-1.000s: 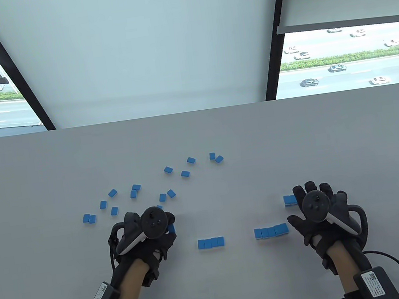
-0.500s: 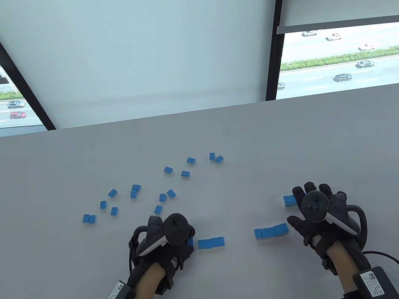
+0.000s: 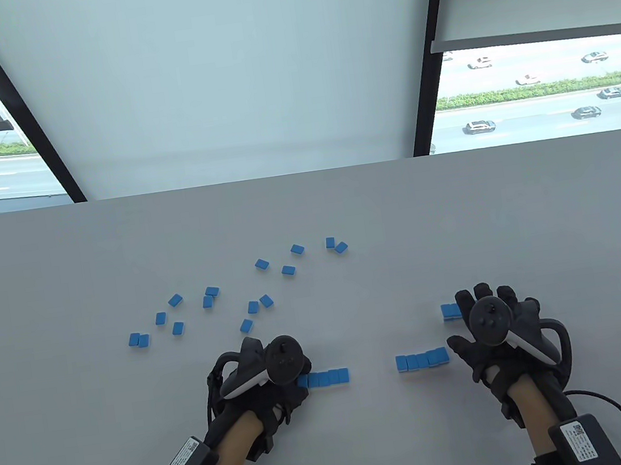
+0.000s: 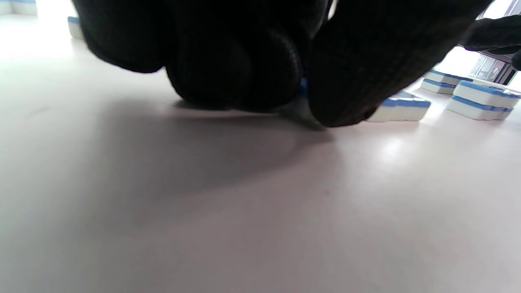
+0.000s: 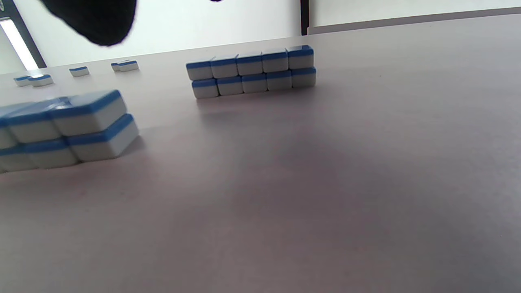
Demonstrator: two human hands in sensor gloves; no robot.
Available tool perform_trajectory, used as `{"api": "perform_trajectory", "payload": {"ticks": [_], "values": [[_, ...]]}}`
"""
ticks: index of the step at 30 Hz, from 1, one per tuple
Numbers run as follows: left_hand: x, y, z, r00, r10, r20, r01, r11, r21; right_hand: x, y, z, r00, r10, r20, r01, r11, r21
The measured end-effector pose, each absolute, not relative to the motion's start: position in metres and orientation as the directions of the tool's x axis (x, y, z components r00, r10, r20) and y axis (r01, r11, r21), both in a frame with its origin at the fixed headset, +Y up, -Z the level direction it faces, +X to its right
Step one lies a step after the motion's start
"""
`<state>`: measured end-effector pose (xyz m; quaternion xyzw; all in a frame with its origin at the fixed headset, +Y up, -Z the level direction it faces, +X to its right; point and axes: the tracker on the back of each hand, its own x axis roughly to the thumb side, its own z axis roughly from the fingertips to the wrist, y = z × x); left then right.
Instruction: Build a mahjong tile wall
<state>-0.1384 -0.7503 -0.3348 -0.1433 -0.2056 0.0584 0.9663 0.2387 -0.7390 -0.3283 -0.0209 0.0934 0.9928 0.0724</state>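
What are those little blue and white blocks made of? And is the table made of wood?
The mahjong tiles look like hard plastic: a blue layer on a white one, smooth faces, rounded edges, a slight gloss. It could be another hard molded material. The table does not look like bare wood: its top is plain pale grey, smooth, with no grain and soft reflections, so probably laminate or a coated board.

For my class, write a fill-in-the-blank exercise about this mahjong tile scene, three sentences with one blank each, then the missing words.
1. The tiles have white bodies and ____ backs.
2. In the right wrist view, the far wall segment is stacked ____ layers high.
3. In the table view, the loose tiles lie scattered nearer the ____ hand than the other, while the right hand rests open beside the right wall segment.

Missing words: blue; two; left
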Motion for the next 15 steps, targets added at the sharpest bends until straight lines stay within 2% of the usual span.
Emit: {"api": "perform_trajectory", "payload": {"ticks": [10, 15], "values": [[-0.140, -0.747, -0.334, 0.904, 0.197, 0.380, -0.073, 0.946, -0.317, 0.238, -0.739, -0.328, -0.990, 0.133, -0.052, -0.141, -0.972, 0.186], [-0.148, -0.720, -0.337, 0.911, 0.151, 0.384, -0.074, 0.976, -0.207, 0.238, -0.738, -0.328, -0.989, 0.139, -0.051, -0.146, -0.972, 0.183]]}}
